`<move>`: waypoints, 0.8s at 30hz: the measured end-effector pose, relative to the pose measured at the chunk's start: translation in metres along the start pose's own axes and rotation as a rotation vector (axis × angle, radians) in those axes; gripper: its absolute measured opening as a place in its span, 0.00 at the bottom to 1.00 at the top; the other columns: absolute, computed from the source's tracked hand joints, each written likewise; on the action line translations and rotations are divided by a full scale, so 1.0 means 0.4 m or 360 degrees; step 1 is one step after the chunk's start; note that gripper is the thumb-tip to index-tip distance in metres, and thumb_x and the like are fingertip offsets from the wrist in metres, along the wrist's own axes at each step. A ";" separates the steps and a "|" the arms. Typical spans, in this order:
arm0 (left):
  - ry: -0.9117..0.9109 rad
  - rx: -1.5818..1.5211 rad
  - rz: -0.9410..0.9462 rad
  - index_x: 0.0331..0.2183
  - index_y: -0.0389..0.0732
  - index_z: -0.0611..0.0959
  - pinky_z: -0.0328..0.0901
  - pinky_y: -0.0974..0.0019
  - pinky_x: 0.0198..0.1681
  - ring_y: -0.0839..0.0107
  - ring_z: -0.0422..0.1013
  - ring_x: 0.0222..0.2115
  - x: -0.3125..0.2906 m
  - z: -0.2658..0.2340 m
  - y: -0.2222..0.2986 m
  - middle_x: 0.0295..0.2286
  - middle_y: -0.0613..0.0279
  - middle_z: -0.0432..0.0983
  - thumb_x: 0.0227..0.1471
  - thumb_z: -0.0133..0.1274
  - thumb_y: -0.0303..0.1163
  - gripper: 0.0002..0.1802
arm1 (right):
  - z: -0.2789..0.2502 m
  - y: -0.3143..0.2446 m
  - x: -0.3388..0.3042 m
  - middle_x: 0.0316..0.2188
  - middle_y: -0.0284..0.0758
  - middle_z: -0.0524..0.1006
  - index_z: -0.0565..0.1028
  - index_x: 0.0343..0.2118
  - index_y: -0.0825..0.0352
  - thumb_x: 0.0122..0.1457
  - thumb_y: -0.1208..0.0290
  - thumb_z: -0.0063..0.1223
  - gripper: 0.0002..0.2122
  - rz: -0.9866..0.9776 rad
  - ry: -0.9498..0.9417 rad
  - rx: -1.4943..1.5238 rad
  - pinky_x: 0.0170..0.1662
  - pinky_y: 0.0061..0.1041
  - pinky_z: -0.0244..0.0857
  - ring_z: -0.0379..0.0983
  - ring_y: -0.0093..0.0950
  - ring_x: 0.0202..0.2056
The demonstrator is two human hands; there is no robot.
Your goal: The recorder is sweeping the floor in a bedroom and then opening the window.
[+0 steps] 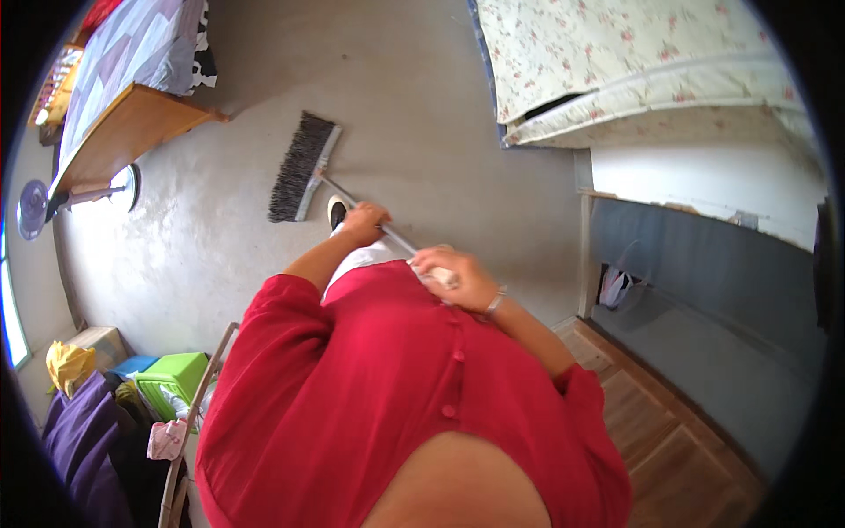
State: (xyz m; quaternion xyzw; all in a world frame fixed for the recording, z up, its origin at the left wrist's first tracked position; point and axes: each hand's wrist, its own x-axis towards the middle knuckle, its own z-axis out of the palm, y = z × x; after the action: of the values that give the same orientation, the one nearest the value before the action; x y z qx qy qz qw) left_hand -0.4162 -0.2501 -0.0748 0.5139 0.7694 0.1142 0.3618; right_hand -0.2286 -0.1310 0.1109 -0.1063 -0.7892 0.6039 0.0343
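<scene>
A wide push broom (302, 167) with dark bristles and a pale head rests on the grey floor ahead of me, a little left of centre. Its metal handle (400, 240) slants back toward my waist. My left hand (363, 224) is wrapped round the handle on the part nearer the broom head. Farther up the handle, close to my body, my right hand (453, 271) is closed round it near the end, with a bracelet on the wrist. One dark shoe (336, 211) shows beside the broom head; the other foot is hidden.
A wooden bed (145, 123) stands at the far left, with a standing fan (35, 209) near it. A floral-covered bed or couch (634, 62) is at the far right. A grey-walled recess (704, 255) lies right. Green basket (172, 383) and purple cloth (88, 440) sit near left.
</scene>
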 end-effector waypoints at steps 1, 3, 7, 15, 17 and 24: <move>-0.0013 -0.0072 0.0016 0.33 0.52 0.77 0.60 0.56 0.44 0.58 0.63 0.43 0.014 0.025 0.074 0.35 0.60 0.71 0.33 0.56 0.31 0.17 | -0.036 -0.005 -0.060 0.35 0.35 0.73 0.70 0.27 0.66 0.44 0.78 0.52 0.06 0.0061 0.0057 0.0013 0.42 0.27 0.63 0.70 0.32 0.39; -0.0128 -0.0076 0.0105 0.33 0.52 0.77 0.60 0.55 0.43 0.59 0.64 0.43 0.036 0.054 0.222 0.35 0.61 0.72 0.35 0.55 0.33 0.15 | -0.117 -0.030 -0.176 0.35 0.36 0.74 0.70 0.27 0.67 0.44 0.79 0.52 0.06 0.0202 0.0140 0.0027 0.42 0.26 0.63 0.70 0.31 0.39; -0.0272 -0.0066 0.0295 0.35 0.52 0.77 0.60 0.55 0.43 0.63 0.65 0.43 0.084 0.153 0.432 0.36 0.65 0.73 0.38 0.55 0.44 0.18 | -0.225 -0.115 -0.316 0.33 0.37 0.74 0.70 0.26 0.68 0.43 0.80 0.52 0.06 0.0273 0.0215 -0.0100 0.41 0.25 0.63 0.71 0.31 0.37; -0.0255 -0.0324 0.0709 0.32 0.49 0.77 0.62 0.57 0.39 0.60 0.70 0.35 0.060 0.165 0.673 0.30 0.62 0.74 0.37 0.56 0.44 0.17 | -0.248 -0.270 -0.389 0.29 0.40 0.74 0.71 0.26 0.70 0.41 0.82 0.52 0.07 0.0299 0.0277 -0.0520 0.37 0.26 0.64 0.72 0.34 0.33; -0.0180 -0.0328 0.0707 0.32 0.49 0.77 0.61 0.57 0.39 0.61 0.70 0.35 0.028 0.134 0.686 0.29 0.62 0.74 0.37 0.56 0.45 0.17 | -0.246 -0.329 -0.373 0.28 0.41 0.74 0.71 0.26 0.70 0.41 0.82 0.52 0.07 0.0167 0.0179 -0.0572 0.36 0.26 0.65 0.73 0.34 0.31; 0.0481 -0.0549 0.1202 0.21 0.45 0.74 0.59 0.58 0.36 0.62 0.69 0.28 -0.199 -0.044 0.731 0.21 0.64 0.71 0.35 0.56 0.45 0.15 | -0.216 -0.546 -0.398 0.18 0.38 0.74 0.69 0.22 0.66 0.38 0.71 0.55 0.08 -0.0646 0.0225 -0.0821 0.20 0.21 0.60 0.70 0.29 0.16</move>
State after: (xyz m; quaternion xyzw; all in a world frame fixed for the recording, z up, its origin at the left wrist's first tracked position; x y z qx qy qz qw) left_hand -0.2044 -0.1858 0.1327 0.6686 0.5417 0.4390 0.2585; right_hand -0.0851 -0.1367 0.3557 0.0063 -0.9168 0.3562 0.1805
